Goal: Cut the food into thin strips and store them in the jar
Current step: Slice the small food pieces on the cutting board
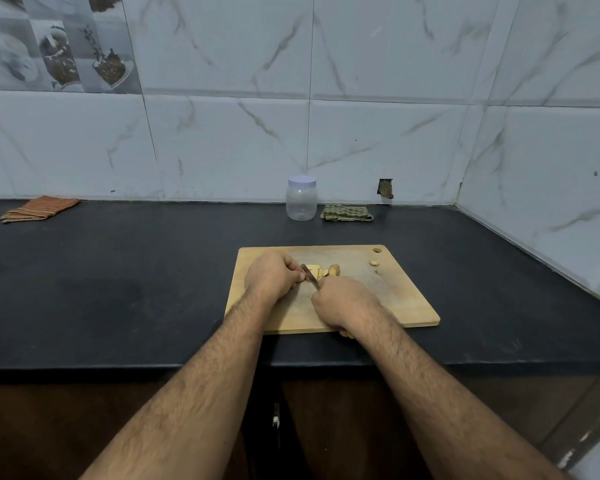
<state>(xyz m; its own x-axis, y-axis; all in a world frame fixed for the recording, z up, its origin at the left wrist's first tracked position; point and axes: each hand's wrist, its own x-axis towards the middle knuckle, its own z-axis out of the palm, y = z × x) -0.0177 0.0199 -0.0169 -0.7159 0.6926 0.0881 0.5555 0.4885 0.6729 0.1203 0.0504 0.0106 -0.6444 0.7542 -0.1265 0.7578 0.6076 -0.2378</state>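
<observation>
Wooden and pale, the rectangular chopping board [378, 299] lies on the black stone desk [118, 271], and on it you are in the cutting step. Your left hand [269, 277] has its fingers [297, 276] curled together, pinching the yellowish pieces of food [321, 270] at the board's middle. Your right hand [343, 299] is closed around the yellow handle of a small knife [310, 274], whose blade angles into the food just beside your left fingertips. Two small offcuts [374, 263] sit apart near the board's far right corner.

I judge the slices are not yet thin strips, so your next move calls for narrow, even cuts with the left fingertips tucked back from the edge.

Behind the board, the clear plastic jar with a white lid [301, 199] stands closed and looks empty, near the marbled white wall tiles [395, 140]. A green checked cloth [347, 213] lies just beside it; an orange striped cloth [39, 208] lies far left.
</observation>
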